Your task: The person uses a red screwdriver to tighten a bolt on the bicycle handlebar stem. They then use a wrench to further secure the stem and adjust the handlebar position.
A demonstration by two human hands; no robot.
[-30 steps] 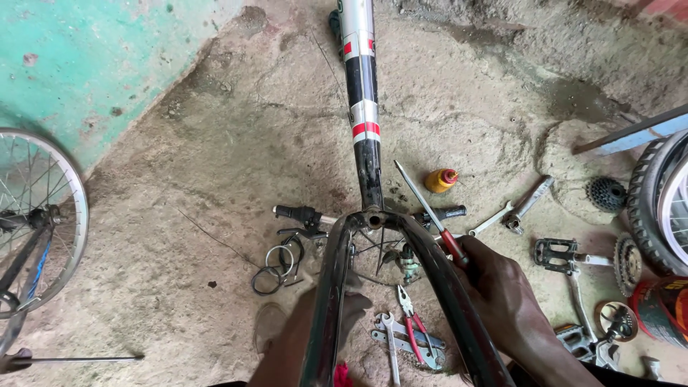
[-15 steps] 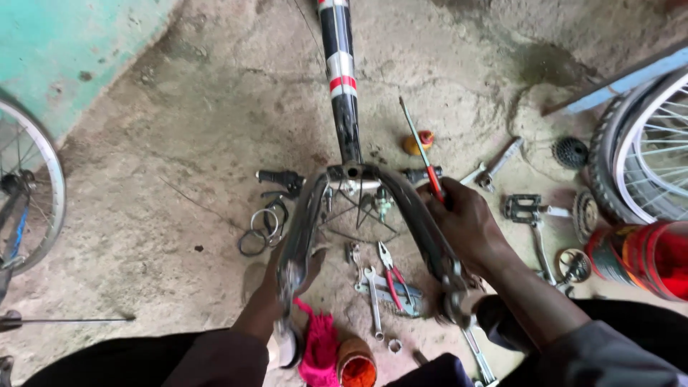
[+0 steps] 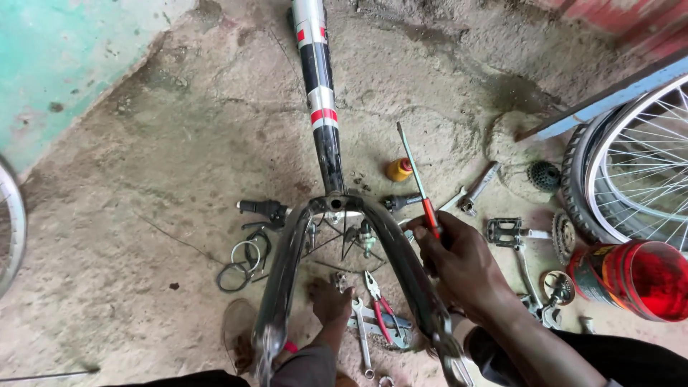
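Right grip: the right hand (image 3: 459, 261) is closed around the red handle of a screwdriver (image 3: 419, 186), shaft pointing up and away, so the tip stands clear of the frame while the same hand leans against the right stay.
Left grip: the left hand (image 3: 330, 301) reaches down between the two stays; its fingers curl, but whether they hold anything cannot be told from here.
Frame: the bicycle frame (image 3: 326, 143) lies along the concrete floor (image 3: 143, 179), its black, white and red tube running away and the two stays spreading toward the person, which puts the junction within both hands' reach.
Close tools: red-handled pliers (image 3: 380, 312) and a spanner (image 3: 362, 337) lie on the floor between the stays, just beside the left hand.
Further out: a small yellow bottle (image 3: 399, 170), a pedal (image 3: 505, 233), a coil of cable (image 3: 244, 261), a red tin (image 3: 631, 279) and a spoked wheel (image 3: 638, 165) lie around the frame.
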